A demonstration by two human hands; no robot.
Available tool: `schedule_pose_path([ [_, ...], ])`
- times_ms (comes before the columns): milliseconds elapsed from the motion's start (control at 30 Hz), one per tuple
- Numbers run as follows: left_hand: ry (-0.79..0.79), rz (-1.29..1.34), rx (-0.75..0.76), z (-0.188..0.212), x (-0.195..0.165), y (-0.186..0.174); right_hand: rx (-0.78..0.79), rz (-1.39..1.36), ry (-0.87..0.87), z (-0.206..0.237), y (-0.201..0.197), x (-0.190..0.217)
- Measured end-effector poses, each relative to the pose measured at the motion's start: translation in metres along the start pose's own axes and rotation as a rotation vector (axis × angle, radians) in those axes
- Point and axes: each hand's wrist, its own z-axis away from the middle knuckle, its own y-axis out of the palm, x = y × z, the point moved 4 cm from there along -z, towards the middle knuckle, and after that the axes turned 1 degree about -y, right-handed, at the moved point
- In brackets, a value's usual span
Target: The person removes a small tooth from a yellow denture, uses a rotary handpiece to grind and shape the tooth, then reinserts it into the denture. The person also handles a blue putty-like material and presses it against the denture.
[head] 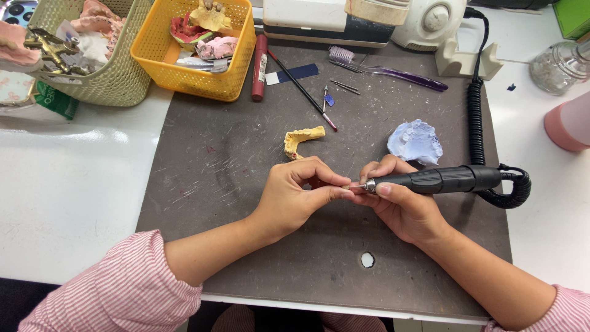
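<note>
My right hand [399,203] grips a black rotary handpiece [448,179] lying across its fingers, metal tip pointing left. My left hand [295,193] pinches the small bur at that tip [356,186] between thumb and fingers. A yellow dental cast [302,139] lies on the dark mat [233,184] just above my left hand. To the upper right of my right hand rests a pale blue dental cast [416,141]. The handpiece's coiled black cord [476,123] runs up the mat's right side.
A yellow basket [184,74] and a green basket [117,74] holding dental models stand at the back left. A red marker [260,67], thin brush [301,89], small burs [341,86] and purple toothbrush [393,69] lie behind. A white machine [369,18], glass jar [559,64] and pink cup [568,123] stand right.
</note>
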Motion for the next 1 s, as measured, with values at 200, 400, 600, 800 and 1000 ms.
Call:
schedule_pose_path([
  [200, -0.001, -0.018, -0.003, 0.0003, -0.0004, -0.0004, 0.001, -0.002, 0.005, 0.0001, 0.0004, -0.0001],
  [400, -0.004, -0.044, -0.003, 0.0002, -0.0018, -0.0009, -0.017, 0.009, 0.001, 0.0002, -0.0002, -0.0001],
  [600, -0.006, -0.065, -0.009, -0.0003, -0.0024, -0.0010, -0.022, 0.008, 0.004, -0.0001, 0.0007, -0.0002],
  [800, 0.016, -0.098, -0.010, -0.0009, -0.0023, -0.0024, -0.030, 0.017, 0.008, -0.0001, 0.0013, -0.0003],
  [1000, -0.015, -0.017, -0.006, 0.0003, 0.0002, -0.0014, -0.013, 0.010, 0.009, -0.0008, 0.0016, -0.0006],
])
